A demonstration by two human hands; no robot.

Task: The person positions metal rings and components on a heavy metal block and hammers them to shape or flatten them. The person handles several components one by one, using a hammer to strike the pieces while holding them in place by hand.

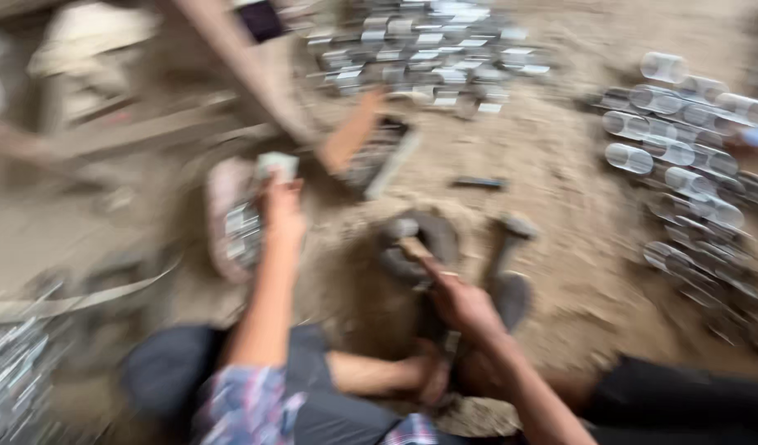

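Frame motion-blurred. Left hand (282, 206) pinches a small pale metal piece (277, 165) above a pinkish tray (221, 198). Right hand (461, 305) is closed around a wooden-handled hammer (416, 247) over the dark round anvil block (437, 235) on the sandy floor (560, 165).

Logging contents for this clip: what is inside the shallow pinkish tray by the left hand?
The tray holds a cluster of small shiny metal pieces. The left hand, gripping a pale piece, covers its right edge. Motion blur hides the pieces' exact shape and whatever lies under them.
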